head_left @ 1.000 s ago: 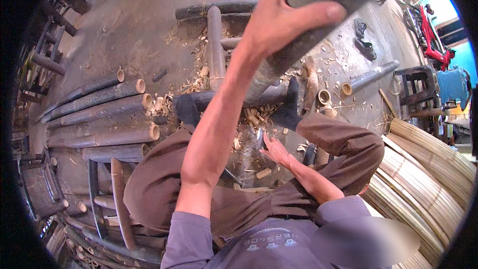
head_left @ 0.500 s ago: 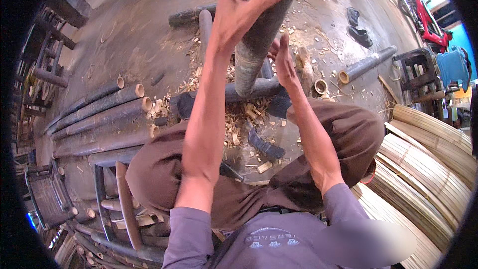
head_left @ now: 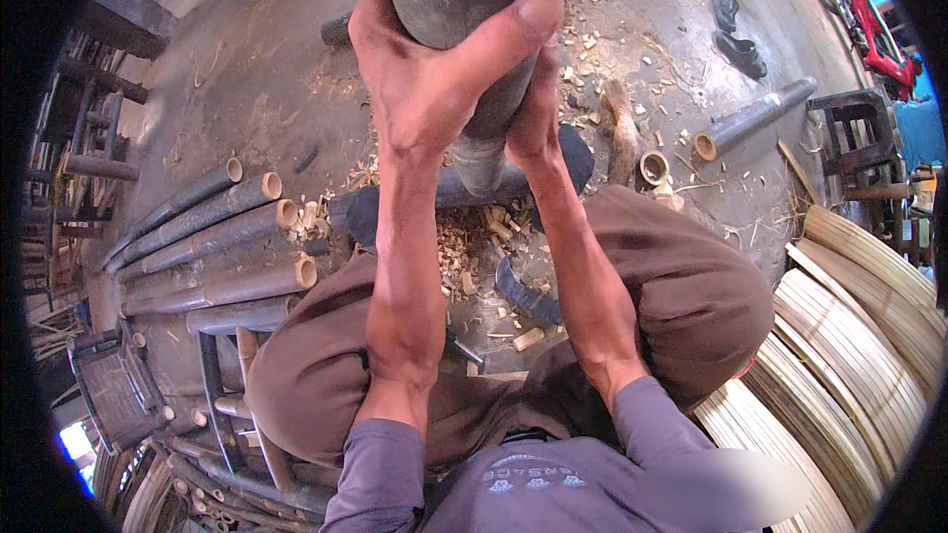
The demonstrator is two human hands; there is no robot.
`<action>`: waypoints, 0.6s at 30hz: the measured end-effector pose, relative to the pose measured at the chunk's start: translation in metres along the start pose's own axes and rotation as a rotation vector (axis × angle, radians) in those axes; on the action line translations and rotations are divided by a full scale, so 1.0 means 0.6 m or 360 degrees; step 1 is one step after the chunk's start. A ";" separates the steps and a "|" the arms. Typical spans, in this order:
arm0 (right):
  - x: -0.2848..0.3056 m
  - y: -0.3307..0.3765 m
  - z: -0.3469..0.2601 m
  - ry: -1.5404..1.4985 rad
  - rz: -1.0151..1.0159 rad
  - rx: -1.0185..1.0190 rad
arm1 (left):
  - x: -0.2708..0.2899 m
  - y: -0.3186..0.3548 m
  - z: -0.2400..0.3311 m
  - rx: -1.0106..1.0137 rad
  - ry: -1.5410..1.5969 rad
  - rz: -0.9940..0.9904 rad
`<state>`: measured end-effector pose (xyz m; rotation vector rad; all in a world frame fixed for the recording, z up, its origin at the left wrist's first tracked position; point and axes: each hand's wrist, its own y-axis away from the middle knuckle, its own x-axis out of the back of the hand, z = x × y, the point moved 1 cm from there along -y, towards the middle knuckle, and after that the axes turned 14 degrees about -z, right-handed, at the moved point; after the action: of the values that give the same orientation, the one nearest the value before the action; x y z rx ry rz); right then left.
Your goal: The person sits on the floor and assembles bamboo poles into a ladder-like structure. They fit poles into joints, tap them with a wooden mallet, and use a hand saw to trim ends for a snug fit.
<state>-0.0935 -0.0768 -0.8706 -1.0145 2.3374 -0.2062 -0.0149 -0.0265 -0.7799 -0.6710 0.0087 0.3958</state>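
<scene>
A thick, dark bamboo pole (head_left: pixel 474 0) stands tilted in front of me, its upper end running out of view. My left hand (head_left: pixel 420 89) is wrapped round its near left side, thumb stretched across the front. Against the right side lies my right hand (head_left: pixel 536 109), closed on the pole, its fingertips hidden behind it. The pole's paler, narrowing lower end (head_left: pixel 481 166) comes down at a dark bamboo piece (head_left: pixel 449 190) lying crosswise between my feet; whether they touch I cannot tell. Nearer to me, a curved dark strip (head_left: pixel 523 291) lies among wood chips (head_left: pixel 462 247).
Several cut bamboo poles (head_left: pixel 222 227) lie on the left, beside a bamboo-legged stand (head_left: pixel 219 400). Stacked pale slats (head_left: pixel 839 336) fill the right. Farther right are a loose bamboo length (head_left: pixel 760 118), a short bamboo ring (head_left: pixel 654 168), sandals (head_left: pixel 739 54) and a dark stool (head_left: pixel 854 133).
The bamboo pole has come closer and shifted left, looking larger. My left hand has slid lower with it. My right hand, earlier held apart with fingers up, now lies against the pole.
</scene>
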 end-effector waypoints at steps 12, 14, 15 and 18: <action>-0.018 0.001 -0.014 -0.0126 0.0159 -0.0138 | -0.009 -0.010 0.076 0.0234 0.0431 -0.0250; -0.016 0.004 -0.002 -0.0095 0.0110 -0.0067 | -0.005 -0.011 0.067 0.0275 0.0298 -0.0284; -0.004 0.002 -0.009 -0.0082 0.0119 -0.0087 | -0.016 -0.017 0.059 0.0281 0.0244 -0.0327; -0.006 -0.003 -0.025 -0.0050 0.0107 -0.0193 | -0.031 -0.019 0.066 0.0507 0.0010 -0.0308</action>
<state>-0.0989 -0.0770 -0.8562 -0.9871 2.3750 -0.0226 -0.0330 -0.0170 -0.7392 -0.3544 0.0125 0.1989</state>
